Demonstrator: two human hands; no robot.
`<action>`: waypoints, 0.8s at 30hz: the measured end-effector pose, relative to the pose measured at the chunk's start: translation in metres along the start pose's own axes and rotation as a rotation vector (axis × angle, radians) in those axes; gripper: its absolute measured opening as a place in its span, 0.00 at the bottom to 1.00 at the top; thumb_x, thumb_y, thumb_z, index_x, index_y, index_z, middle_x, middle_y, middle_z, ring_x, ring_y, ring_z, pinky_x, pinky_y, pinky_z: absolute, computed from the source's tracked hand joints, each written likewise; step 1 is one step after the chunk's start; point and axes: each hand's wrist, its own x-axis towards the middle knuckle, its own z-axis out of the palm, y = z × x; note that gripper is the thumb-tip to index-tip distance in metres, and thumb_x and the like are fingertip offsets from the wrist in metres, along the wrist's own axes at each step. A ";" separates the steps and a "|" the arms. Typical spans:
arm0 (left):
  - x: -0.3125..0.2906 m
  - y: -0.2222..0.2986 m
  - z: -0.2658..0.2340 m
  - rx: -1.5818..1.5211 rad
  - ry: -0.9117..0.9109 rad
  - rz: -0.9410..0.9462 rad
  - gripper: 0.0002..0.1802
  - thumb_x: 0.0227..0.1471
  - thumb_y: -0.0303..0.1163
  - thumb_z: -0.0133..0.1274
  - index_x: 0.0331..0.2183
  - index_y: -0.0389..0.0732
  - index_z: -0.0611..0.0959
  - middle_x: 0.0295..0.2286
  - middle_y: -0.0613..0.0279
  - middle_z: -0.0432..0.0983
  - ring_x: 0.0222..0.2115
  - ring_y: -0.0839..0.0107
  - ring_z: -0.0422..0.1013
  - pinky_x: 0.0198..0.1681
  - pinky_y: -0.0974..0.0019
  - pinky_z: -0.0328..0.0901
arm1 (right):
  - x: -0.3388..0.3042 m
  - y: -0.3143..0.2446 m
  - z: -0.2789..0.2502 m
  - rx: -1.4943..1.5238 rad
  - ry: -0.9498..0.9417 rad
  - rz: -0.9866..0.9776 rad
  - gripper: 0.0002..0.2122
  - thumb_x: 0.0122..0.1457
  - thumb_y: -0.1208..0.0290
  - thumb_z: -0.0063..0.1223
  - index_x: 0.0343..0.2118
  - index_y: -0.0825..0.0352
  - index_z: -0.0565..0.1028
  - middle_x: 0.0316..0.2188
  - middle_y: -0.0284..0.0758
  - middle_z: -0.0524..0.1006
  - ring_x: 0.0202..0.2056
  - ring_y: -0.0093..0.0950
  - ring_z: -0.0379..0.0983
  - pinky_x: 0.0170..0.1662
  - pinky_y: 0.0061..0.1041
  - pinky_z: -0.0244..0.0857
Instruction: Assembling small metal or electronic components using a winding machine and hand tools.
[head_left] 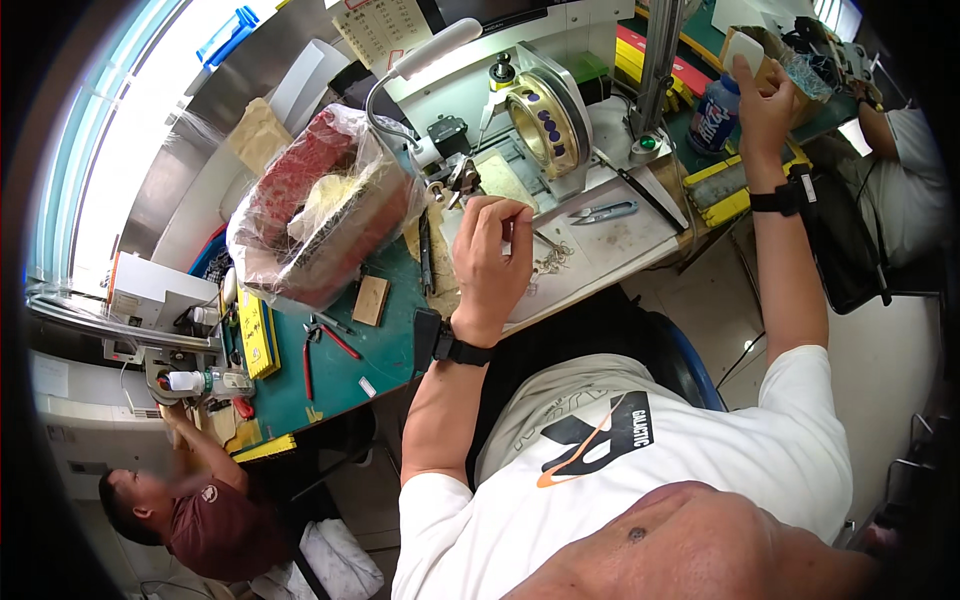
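Note:
My left hand (492,262) is closed, its fingers curled in front of a small metal clamp (460,182) at the bench edge. Whatever it may hold is hidden. Out to the right, my right hand (768,105) is raised and grips a flat white piece with rounded corners (743,50) between thumb and fingers. Just left of that hand stands a blue bottle (714,116). A round gold-coloured drum machine (545,130) is beyond my left hand. To the right of that hand lie grey snips (605,212) and a small pile of thin metal bits (555,258) on a white sheet.
A red box wrapped in clear plastic (325,215) sits left of the lamp (440,48). Red-handled pliers (325,345) and a wooden block (370,301) lie on the green mat. A black rod-like tool (650,198) lies right. A co-worker (215,515) works at lower left; another person (905,160) sits right.

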 end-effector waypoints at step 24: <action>-0.002 -0.005 -0.003 0.011 0.032 0.064 0.11 0.55 0.15 0.70 0.37 0.37 0.85 0.33 0.60 0.80 0.24 0.72 0.69 0.27 0.67 0.65 | -0.207 -0.194 -0.029 0.859 -0.475 0.152 0.17 0.66 0.82 0.71 0.55 0.72 0.78 0.53 0.43 0.83 0.50 0.28 0.84 0.54 0.27 0.82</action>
